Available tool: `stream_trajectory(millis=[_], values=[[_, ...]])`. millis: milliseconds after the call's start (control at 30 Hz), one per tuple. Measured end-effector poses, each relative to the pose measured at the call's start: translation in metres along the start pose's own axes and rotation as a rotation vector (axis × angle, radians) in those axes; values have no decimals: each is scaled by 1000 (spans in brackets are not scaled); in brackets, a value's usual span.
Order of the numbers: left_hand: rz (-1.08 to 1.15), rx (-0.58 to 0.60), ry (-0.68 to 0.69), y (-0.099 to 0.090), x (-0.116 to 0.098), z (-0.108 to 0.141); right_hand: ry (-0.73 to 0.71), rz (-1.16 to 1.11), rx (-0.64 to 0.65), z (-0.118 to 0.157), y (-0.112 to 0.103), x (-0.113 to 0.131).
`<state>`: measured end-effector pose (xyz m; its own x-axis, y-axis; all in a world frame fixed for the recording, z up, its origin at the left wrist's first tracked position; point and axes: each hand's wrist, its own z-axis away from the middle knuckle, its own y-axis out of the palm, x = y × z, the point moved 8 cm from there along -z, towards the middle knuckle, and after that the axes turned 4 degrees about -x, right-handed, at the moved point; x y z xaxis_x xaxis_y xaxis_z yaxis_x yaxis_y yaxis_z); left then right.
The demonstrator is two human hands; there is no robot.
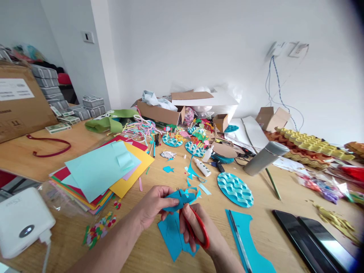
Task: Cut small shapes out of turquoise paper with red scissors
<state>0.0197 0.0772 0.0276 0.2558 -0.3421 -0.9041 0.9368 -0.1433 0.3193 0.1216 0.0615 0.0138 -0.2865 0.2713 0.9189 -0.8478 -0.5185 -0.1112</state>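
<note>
Pinched in my left hand (155, 206) is a piece of blue paper (171, 201), partly cut along its right side. My right hand (199, 223) grips red-handled scissors (204, 235), and their blades meet the paper near my left fingertips. Below both hands, more blue paper (172, 235) lies on the table. A small blue fish cutout (168, 169) rests beyond my left hand, with a white fish drawing (168, 154) behind it. Several blue scraps (204, 189) are scattered close by. To the right, a pen (239, 237) lies across another blue sheet (254, 246).
At left are stacked coloured sheets (96, 170), paper dots (99, 229) and a white power bank (25, 223). Glue bottles (202, 167), a wavy blue oval (235, 189) and a grey tumbler (265, 158) stand or lie ahead. Two phones (301, 242) lie right; cardboard boxes (159, 112) line the wall.
</note>
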Motion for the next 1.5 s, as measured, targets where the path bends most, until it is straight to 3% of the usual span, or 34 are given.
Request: stream_trajectory(millis=[633, 867, 1000, 1500], values=[[202, -187, -16, -15, 1, -2, -51, -40, -34, -1, 5, 6], [325, -158, -71, -7, 8, -4, -55, -89, -63, -3, 7, 5], [395, -202, -103, -9, 13, -4, -58, -66, -66, -4, 6, 4], [104, -193, 9, -11, 3, -2, -100, -61, -18, -2, 8, 3]])
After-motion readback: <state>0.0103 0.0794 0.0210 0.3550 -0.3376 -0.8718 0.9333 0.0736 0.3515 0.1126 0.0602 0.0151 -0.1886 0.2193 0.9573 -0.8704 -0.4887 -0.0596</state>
